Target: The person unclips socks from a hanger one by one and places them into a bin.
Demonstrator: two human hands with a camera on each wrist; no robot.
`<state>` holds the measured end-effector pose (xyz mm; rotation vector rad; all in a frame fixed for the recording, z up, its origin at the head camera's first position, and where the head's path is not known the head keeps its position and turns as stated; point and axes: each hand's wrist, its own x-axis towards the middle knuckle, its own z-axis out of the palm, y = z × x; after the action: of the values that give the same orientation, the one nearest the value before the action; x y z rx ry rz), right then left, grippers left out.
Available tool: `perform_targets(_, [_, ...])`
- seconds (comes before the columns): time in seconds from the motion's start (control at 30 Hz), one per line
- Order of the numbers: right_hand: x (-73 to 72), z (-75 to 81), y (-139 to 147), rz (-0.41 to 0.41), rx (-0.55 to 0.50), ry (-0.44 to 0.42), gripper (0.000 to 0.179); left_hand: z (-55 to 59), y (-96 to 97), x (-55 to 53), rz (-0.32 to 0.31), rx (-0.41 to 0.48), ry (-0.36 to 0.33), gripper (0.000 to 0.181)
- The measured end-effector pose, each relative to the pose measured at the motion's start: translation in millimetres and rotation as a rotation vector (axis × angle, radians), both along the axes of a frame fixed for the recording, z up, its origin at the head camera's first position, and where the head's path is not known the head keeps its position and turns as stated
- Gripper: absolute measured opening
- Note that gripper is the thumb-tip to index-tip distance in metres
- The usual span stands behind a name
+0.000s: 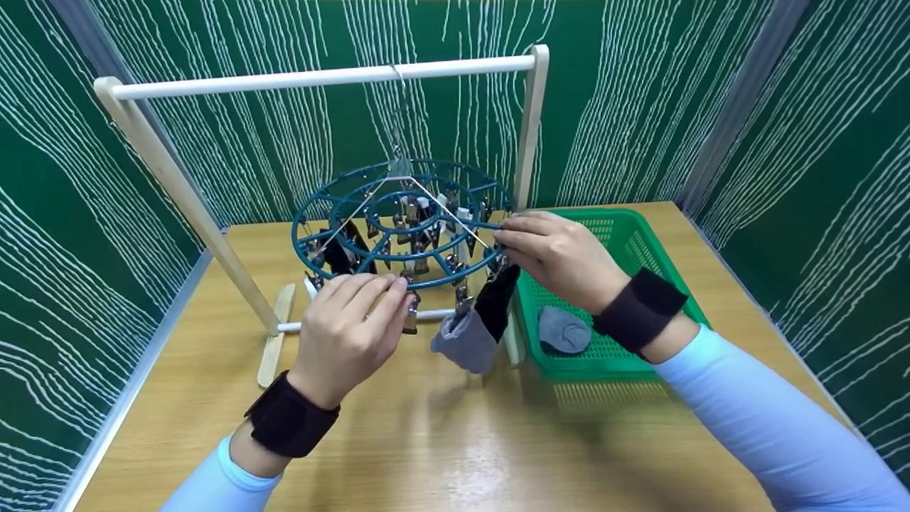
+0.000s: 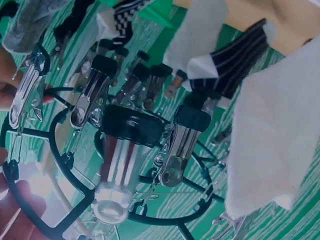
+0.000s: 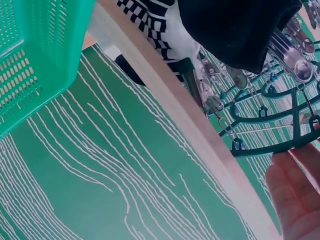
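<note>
A round teal clip hanger (image 1: 426, 286) hangs by its hook from a white rod. My left hand (image 1: 352, 327) holds its front rim, fingers bent over the ring; the fingertips are partly hidden. At the right rim, my right hand (image 1: 561, 252) grips the ring between thumb and fingers. Metal clips (image 2: 120, 170) dangle all round. Near my right hand hang a grey sock (image 1: 466, 341) and a black sock (image 1: 498, 299). In the left wrist view, a white sock (image 2: 275, 135) and a striped sock (image 2: 232, 65) also hang; the right wrist view shows a checkered sock (image 3: 150, 25).
A wooden stand with a white rod (image 1: 249, 84) straddles the hanger; its right post (image 1: 532, 128) is close to my right hand. Behind that hand, a green basket (image 1: 597, 371) on the wooden table (image 1: 426, 455) contains a grey bundled sock (image 1: 564, 331). Green walls enclose the table.
</note>
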<state>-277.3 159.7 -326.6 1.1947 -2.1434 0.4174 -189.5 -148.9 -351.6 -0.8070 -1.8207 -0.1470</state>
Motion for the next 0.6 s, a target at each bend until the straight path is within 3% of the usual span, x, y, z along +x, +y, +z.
perform_targets(0.37, [5.4, -1.3, -7, 0.046, -0.023, 0.107, 0.024, -2.2, -10.5, -4.8, 0.04, 0.079, 0.002, 0.017])
perform_targets(0.6, [4.4, 1.2, -6, -0.001, -0.035, 0.102, 0.044, -4.9, -18.3, -8.9, 0.034, 0.111, -0.011, 0.018])
